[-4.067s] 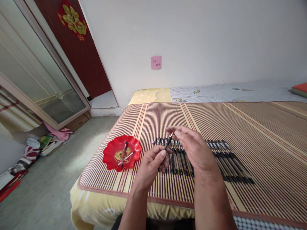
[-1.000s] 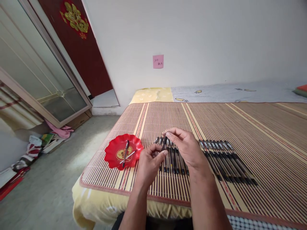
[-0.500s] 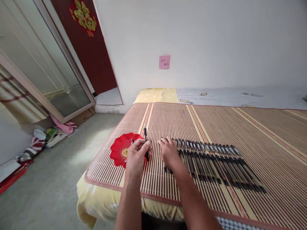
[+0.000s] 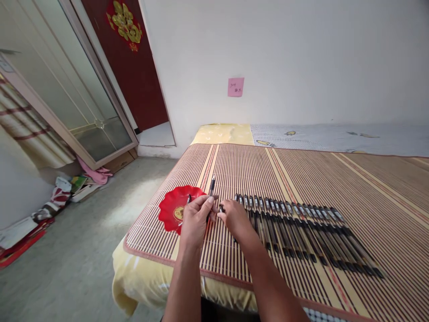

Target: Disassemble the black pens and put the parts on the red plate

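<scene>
Our right hand (image 4: 236, 219) leaves the left end of the pen row (image 4: 301, 235), pinching an apparent dark cap (image 4: 221, 209); our left hand (image 4: 197, 219) grips the pen (image 4: 212, 185) near the red dish (image 4: 166, 205). We judge both parts secured.

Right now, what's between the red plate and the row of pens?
In the head view: the left hand holding a pen, the right hand beside it, striped mat beneath.
</scene>
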A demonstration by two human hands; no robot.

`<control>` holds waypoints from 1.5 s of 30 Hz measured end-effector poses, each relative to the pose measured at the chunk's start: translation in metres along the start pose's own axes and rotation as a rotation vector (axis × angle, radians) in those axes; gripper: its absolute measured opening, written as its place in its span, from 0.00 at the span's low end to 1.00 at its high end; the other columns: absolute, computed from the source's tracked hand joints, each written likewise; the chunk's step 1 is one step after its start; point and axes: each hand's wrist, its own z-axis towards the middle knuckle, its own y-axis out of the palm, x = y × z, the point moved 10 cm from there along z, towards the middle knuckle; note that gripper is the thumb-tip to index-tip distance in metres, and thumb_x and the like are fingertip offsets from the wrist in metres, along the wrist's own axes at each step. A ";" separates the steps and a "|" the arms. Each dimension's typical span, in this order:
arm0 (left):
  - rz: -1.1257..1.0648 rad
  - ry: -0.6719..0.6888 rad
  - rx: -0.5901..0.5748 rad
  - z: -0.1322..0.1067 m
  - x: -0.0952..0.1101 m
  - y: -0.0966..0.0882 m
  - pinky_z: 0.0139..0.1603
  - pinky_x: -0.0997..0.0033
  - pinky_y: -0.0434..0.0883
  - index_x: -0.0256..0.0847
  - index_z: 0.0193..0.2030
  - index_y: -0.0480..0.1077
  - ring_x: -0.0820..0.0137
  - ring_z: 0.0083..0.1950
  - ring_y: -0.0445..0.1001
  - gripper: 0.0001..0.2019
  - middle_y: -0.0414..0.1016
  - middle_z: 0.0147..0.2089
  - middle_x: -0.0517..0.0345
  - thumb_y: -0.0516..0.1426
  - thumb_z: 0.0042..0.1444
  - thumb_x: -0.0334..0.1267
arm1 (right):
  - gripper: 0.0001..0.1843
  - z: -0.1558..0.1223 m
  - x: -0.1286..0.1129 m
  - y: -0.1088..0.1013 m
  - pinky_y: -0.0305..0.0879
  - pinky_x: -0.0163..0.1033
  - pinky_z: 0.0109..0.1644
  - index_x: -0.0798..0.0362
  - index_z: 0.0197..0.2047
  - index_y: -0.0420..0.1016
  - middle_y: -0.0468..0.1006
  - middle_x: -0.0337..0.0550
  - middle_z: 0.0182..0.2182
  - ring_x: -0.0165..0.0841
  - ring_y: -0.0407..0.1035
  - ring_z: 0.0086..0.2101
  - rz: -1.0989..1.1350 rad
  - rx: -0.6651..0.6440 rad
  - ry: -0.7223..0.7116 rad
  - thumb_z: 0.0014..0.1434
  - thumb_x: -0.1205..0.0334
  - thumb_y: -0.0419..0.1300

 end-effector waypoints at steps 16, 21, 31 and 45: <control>0.073 -0.071 -0.137 -0.005 -0.009 0.017 0.31 0.76 0.67 0.38 0.40 0.69 0.75 0.26 0.71 0.18 0.80 0.27 0.57 0.67 0.55 0.49 | 0.14 -0.021 0.046 -0.096 0.71 0.42 0.40 0.52 0.41 0.76 0.80 0.44 0.36 0.37 0.75 0.36 0.909 0.488 0.123 0.58 0.52 0.68; 0.112 -0.077 -0.176 -0.008 -0.010 0.027 0.32 0.75 0.68 0.38 0.40 0.71 0.72 0.29 0.74 0.17 0.80 0.28 0.56 0.67 0.55 0.48 | 0.17 -0.028 0.055 -0.113 0.71 0.38 0.39 0.51 0.37 0.75 0.81 0.39 0.33 0.32 0.76 0.34 1.413 0.624 0.054 0.52 0.50 0.74; 0.169 -0.081 -0.204 -0.010 -0.010 0.034 0.32 0.74 0.69 0.38 0.37 0.75 0.72 0.31 0.74 0.14 0.77 0.29 0.58 0.69 0.52 0.46 | 0.15 -0.026 0.040 -0.112 0.72 0.39 0.42 0.50 0.41 0.78 0.82 0.40 0.36 0.33 0.76 0.37 1.314 0.463 -0.023 0.56 0.51 0.72; 0.175 -0.066 -0.239 -0.013 -0.009 0.041 0.31 0.74 0.67 0.36 0.40 0.77 0.73 0.27 0.70 0.16 0.80 0.29 0.53 0.66 0.56 0.49 | 0.21 -0.027 0.035 -0.110 0.72 0.41 0.45 0.47 0.55 0.80 0.84 0.46 0.45 0.35 0.77 0.42 1.196 0.354 -0.017 0.65 0.45 0.64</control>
